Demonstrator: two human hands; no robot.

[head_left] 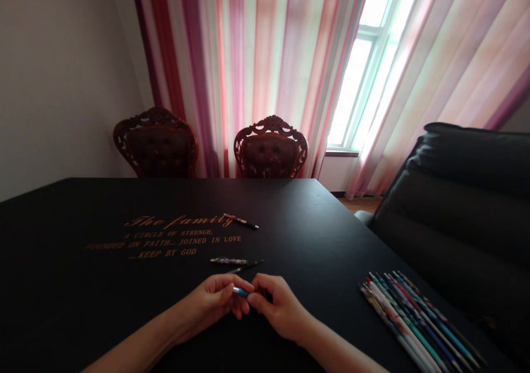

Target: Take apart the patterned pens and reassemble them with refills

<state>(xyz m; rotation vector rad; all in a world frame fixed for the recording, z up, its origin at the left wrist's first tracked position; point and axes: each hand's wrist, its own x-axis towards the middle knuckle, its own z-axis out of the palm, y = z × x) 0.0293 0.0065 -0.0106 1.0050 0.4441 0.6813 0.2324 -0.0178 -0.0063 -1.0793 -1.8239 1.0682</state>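
Observation:
Close together over the near part of the table, my left hand (pixel 213 300) and my right hand (pixel 282 305) both have their fingers closed on a short blue pen piece (pixel 241 292) with a silver end. The left thumb and fingers pinch the silver end, while the right fingertips grip the blue end; part of the piece is hidden by the fingers. Just beyond the hands lies a patterned pen barrel (pixel 229 261), with a thin dark stick like a pen refill (pixel 250 266) slanting beside it. Farther off, a patterned pen (pixel 240 221) rests across the table's gold lettering.
The black table (pixel 103 301) carries a row of several colourful pens (pixel 408 318) near its right edge. A black padded seat (pixel 464 224) stands beyond that edge. Two carved chairs, a left one (pixel 159 147) and a right one (pixel 271 149), stand at the far side before striped curtains (pixel 265 47).

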